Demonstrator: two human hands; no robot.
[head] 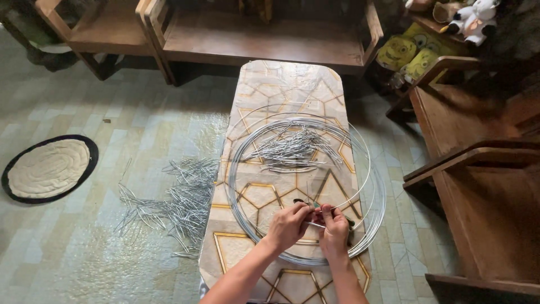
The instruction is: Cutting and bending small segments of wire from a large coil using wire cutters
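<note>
A large coil of silver wire (247, 208) lies on a narrow table (284, 84) covered with a hexagon-patterned sheet. A pile of short cut wire pieces (292, 151) rests inside the coil. My left hand (288, 225) and my right hand (335, 229) meet at the coil's near side, both pinching one thin wire strand between the fingers. A small dark tool with a green spot (313, 203) lies on the table just beyond my fingertips.
Many more bent wire pieces (174, 202) are scattered on the tiled floor left of the table. A round mat (48, 169) lies further left. Wooden benches (264, 36) stand behind, wooden chairs (478, 186) at right, soft toys (475, 17) top right.
</note>
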